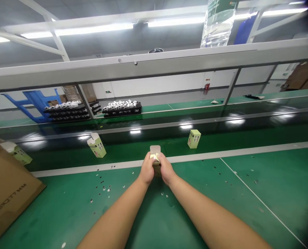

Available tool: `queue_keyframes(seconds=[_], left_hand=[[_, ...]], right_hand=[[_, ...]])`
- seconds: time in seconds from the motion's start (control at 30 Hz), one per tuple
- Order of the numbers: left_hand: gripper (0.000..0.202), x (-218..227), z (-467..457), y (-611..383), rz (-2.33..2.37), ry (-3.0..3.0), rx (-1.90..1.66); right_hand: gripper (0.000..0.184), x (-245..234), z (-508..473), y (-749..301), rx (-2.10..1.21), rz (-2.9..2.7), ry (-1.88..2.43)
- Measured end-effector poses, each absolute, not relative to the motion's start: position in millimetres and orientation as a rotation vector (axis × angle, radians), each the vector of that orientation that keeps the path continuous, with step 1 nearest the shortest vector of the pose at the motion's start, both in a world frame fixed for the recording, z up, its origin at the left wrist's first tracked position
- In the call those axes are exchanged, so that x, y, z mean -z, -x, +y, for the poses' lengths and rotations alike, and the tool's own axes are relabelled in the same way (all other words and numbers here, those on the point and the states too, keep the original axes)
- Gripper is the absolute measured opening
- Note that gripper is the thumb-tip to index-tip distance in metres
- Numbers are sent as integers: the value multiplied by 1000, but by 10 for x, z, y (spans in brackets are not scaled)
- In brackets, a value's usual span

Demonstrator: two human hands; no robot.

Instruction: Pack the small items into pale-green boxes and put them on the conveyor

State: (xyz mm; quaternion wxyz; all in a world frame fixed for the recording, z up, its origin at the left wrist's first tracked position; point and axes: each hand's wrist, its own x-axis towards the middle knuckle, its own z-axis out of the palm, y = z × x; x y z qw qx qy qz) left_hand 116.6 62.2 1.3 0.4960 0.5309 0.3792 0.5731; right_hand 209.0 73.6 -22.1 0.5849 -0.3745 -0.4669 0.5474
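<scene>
Carton [155,151], flap open, is standing between left grip [146,171] and right grip [166,170], both grasping its sides.

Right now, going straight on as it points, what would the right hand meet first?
The right hand touches the small pale open-flapped carton, shared with the left hand; beyond, probably the dark conveyor belt.

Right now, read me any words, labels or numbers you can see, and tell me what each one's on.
"77MM", earlier characters unclear: side of the cardboard box.
Too small to read: print on the open carton and the shut carton farther off.
Nothing readable on the held carton between left hand and right hand.
Blurred: bottle label.
</scene>
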Motion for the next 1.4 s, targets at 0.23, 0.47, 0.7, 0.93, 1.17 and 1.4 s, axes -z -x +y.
queue_keyframes(seconds=[0.23,0.47,0.7,0.93,1.17,1.4], left_hand=[[13,-54,621,-1171,873,-1301,-1639],[19,19,604,-944,895,-1756,-1610],[18,16,649,-930,954,-1802,-1554],[18,18,607,-1047,873,-1609,-1534],[11,76,623,-1127,829,-1423,-1533],[12,136,596,-1144,895,-1406,-1463]], right_hand=[[8,-12,717,-2194,-917,-1225,837],[22,32,563,-2451,-393,-1646,778],[15,-21,580,-2441,-306,-1674,849],[10,8,561,-2396,-464,-1570,832],[14,82,622,-2340,-698,-1442,802],[12,177,648,-2380,-789,-1516,776]])
